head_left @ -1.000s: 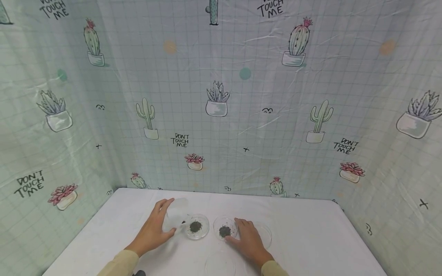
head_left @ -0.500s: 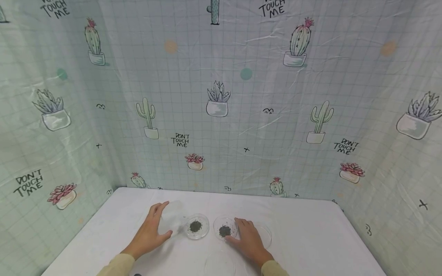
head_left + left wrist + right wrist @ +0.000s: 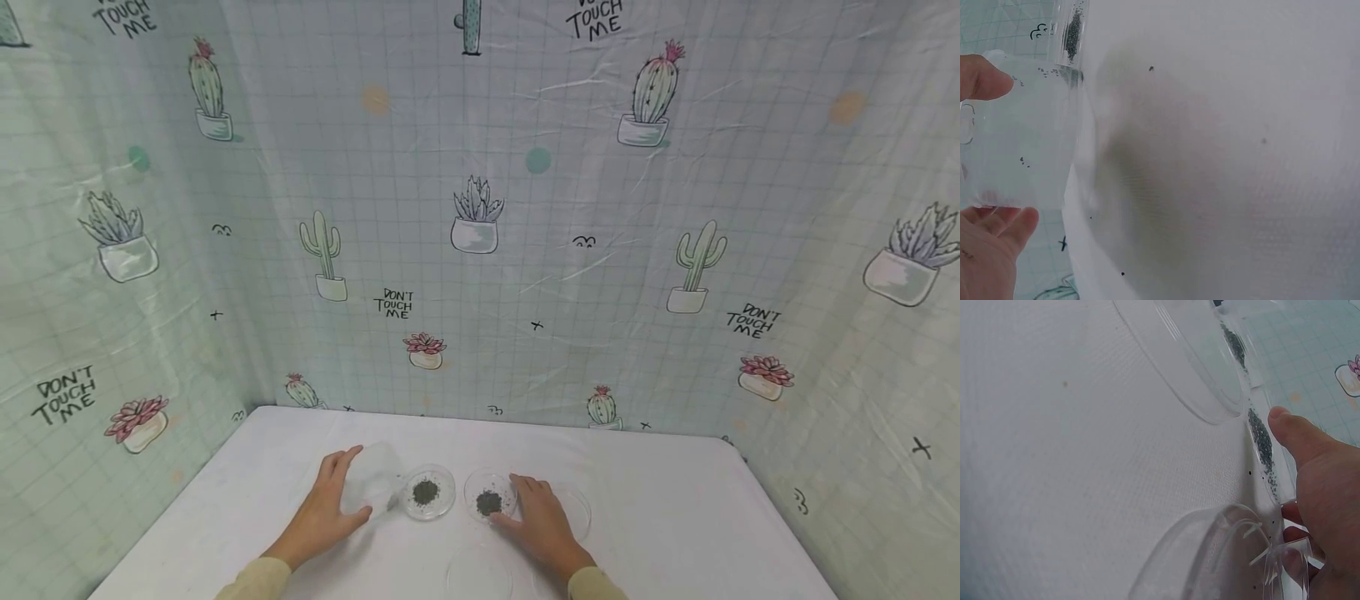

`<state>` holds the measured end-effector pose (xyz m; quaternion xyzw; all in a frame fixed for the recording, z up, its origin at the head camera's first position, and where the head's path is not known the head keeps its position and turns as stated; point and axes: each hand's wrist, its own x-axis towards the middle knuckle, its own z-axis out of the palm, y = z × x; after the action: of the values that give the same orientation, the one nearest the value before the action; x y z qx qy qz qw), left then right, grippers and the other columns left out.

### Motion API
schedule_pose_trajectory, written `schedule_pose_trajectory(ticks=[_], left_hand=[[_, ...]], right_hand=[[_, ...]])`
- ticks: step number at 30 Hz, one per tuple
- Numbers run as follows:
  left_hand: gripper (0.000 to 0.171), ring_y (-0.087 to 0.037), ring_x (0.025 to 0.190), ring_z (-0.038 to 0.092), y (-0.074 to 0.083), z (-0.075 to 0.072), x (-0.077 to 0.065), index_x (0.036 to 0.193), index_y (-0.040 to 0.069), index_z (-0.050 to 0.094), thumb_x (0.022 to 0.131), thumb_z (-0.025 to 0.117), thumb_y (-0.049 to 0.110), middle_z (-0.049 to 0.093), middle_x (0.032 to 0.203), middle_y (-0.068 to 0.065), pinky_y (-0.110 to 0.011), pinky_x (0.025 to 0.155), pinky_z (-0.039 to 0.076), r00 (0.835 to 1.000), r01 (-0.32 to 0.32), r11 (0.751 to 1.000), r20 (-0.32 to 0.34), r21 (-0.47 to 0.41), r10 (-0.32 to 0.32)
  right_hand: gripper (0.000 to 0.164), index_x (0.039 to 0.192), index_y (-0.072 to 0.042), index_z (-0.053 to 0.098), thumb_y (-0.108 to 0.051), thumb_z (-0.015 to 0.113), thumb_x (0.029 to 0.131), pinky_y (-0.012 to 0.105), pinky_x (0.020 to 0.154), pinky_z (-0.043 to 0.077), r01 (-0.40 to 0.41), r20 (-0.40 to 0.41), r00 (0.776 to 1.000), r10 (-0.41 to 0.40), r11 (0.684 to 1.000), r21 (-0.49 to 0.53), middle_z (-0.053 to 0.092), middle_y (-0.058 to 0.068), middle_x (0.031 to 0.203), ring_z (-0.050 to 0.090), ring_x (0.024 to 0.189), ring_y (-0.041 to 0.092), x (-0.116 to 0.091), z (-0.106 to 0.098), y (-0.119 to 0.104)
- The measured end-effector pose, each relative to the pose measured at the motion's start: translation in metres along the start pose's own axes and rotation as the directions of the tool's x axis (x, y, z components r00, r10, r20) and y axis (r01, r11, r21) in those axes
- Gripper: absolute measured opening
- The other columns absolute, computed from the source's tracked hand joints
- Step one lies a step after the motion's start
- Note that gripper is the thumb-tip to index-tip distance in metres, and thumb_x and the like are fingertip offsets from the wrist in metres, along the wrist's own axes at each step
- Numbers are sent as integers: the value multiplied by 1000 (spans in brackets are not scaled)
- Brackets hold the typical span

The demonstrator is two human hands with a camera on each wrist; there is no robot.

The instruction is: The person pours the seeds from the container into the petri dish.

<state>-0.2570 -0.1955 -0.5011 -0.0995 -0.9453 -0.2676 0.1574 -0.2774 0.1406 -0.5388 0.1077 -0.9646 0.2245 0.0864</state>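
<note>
My left hand grips a clear, colourless container between thumb and fingers, lying tilted with its end beside the left petri dish. In the left wrist view, a few dark grains cling inside this container. The left petri dish holds a small heap of dark grains. A second petri dish, to its right, has a similar heap. My right hand holds that dish at its rim, thumb in front and fingers behind; the right wrist view shows its grains edge-on.
Clear round dishes or lids lie on the white table: one behind my right hand, one near the front, another partly hidden. Stray grains dot the cloth. A cactus-print curtain encloses the table's back and sides.
My left hand has shifted slightly left and nearer with the container, whose tilt has altered. The dark clump near its end has gone. The right hand and both dishes have stayed put.
</note>
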Motion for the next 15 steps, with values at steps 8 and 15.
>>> schedule_pose_trajectory(ticks=[8,15], left_hand=[[89,-36,116,48,-6,2,-3,142,18,25,69,76,24,29,132,-16,-54,91,46,999,32,999,22,-2,-32],[89,-39,119,45,-9,3,-3,141,17,26,69,76,24,28,135,-18,-56,92,44,1000,2,1000,18,16,-2]], right_hand=[[80,132,-10,47,-62,60,73,43,103,39,-11,7,1000,11,1000,11,54,6,127,48,116,25,-1,0,-1],[80,131,-10,47,-61,62,72,44,103,40,-16,5,1000,16,1000,18,54,7,127,48,116,25,-2,-1,-2]])
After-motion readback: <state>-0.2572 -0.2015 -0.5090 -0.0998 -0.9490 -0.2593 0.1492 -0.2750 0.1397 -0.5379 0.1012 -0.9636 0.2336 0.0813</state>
